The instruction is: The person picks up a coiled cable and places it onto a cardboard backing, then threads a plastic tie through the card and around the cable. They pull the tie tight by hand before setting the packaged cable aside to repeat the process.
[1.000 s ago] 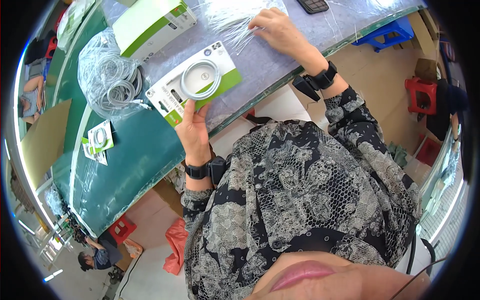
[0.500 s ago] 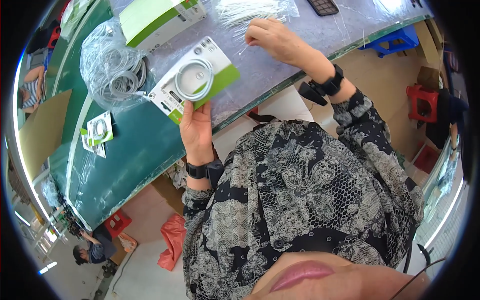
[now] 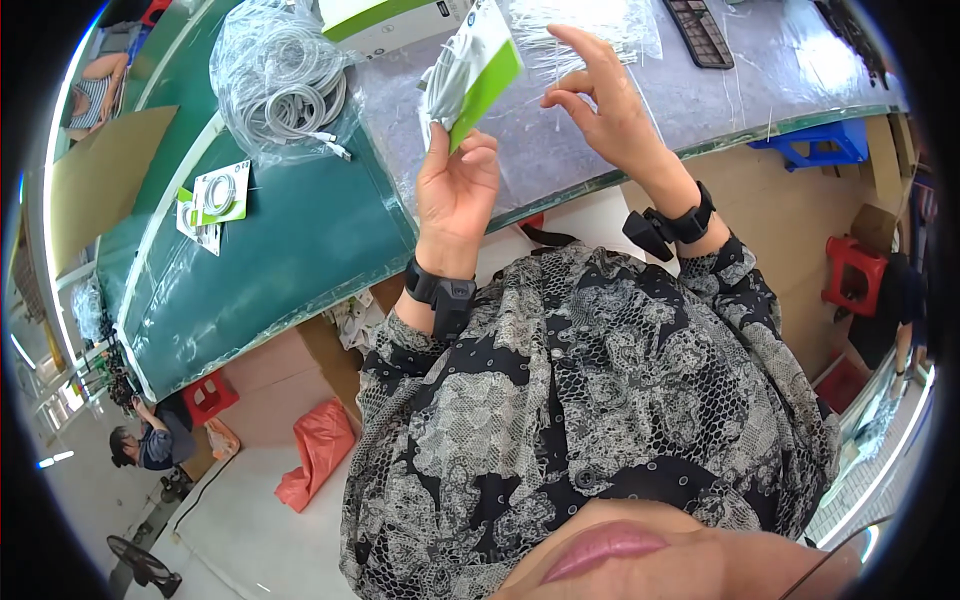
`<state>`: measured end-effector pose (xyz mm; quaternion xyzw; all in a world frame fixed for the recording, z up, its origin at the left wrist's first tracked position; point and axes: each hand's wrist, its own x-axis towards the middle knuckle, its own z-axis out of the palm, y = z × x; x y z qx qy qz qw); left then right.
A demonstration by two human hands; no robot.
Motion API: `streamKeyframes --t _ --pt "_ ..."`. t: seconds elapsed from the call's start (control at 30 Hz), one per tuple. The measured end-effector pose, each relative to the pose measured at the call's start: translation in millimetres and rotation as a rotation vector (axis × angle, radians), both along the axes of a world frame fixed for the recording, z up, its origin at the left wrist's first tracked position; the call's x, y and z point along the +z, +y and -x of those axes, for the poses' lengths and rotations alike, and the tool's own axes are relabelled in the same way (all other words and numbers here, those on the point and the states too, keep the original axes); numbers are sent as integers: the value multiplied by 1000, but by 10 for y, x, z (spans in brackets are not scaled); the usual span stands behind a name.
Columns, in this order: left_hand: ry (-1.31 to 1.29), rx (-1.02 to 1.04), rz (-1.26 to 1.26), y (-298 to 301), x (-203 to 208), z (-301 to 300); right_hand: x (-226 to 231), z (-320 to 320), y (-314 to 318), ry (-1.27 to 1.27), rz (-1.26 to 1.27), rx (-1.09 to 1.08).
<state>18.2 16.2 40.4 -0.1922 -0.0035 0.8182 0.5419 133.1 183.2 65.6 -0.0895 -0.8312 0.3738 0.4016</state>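
My left hand [image 3: 456, 190] grips the lower end of a white-and-green retail card [image 3: 492, 85], thumb in front. A coiled white cable [image 3: 456, 78] sits on the card's face, and the card is tilted so that it shows nearly edge-on. To its right, my right hand [image 3: 612, 118] hangs over the table with its fingers apart and nothing visible in them. Just beyond that hand lies a heap of thin white plastic ties [image 3: 590, 25] on clear film. A clear bag of coiled white cables [image 3: 285, 75] rests left of the held card.
Behind the card stands a green-and-white box [image 3: 395, 28]. Carded cables [image 3: 222, 195] lie on the green table [image 3: 290, 235] at left. A dark tray [image 3: 697, 35] is at the far right. Past the table edge are a blue stool [image 3: 825, 145] and a red stool [image 3: 853, 275]. Other people are at the left.
My left hand has lifted and turned the card from face-up to nearly edge-on. My right hand has shifted right and nearer, its fingers spreading from a pinch. The whole view has shifted.
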Motion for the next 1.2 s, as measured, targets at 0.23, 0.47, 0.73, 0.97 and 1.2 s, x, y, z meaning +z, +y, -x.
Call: streamKeyframes --t 0.23,0.47,0.73,0.97,1.2 --pt "-350 2 -326 53 93 -34 280 -31 -122 110 343 480" --pt "-490 40 -423 64 178 -54 228 78 -244 -51 680 288" --pt "-499 27 -470 59 228 -69 264 196 -373 71 90 201" --pt "-491 43 -465 39 237 -48 218 215 -368 232 75 145" --pt "-468 58 -439 44 265 -75 153 193 -327 206 51 85"
